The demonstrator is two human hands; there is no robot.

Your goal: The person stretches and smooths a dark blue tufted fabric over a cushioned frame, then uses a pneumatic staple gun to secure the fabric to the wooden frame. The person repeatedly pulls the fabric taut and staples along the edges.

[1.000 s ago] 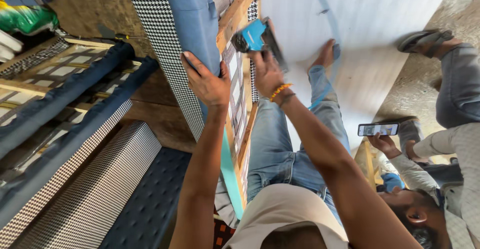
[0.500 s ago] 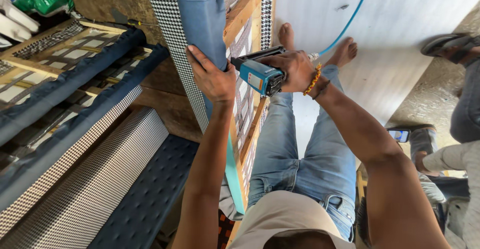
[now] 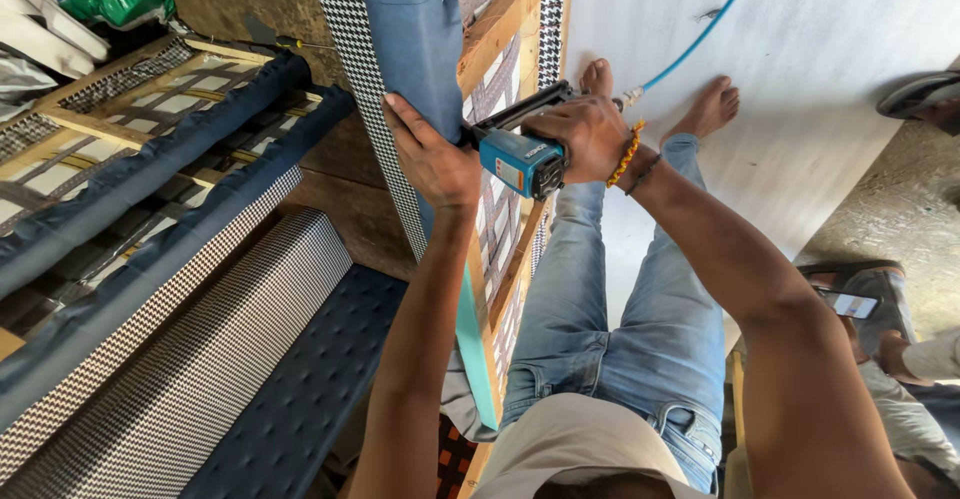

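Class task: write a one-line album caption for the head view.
Left hand steadies blue upholstered panel; right hand presses blue staple gun to its wooden frame.

Upholstery workshop — bare wooden sofa frames [image 3: 130, 149], air stapler [image 3: 520, 159].

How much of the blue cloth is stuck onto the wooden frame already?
Done: blue fabric already lies smooth over the padded panel's face beside its houndstooth strip. In hand: the left hand presses that fabric at the edge, while the right hand aims the blue staple gun, fed by a blue air hose, at the wooden frame. Left: bare wood shows along the frame.
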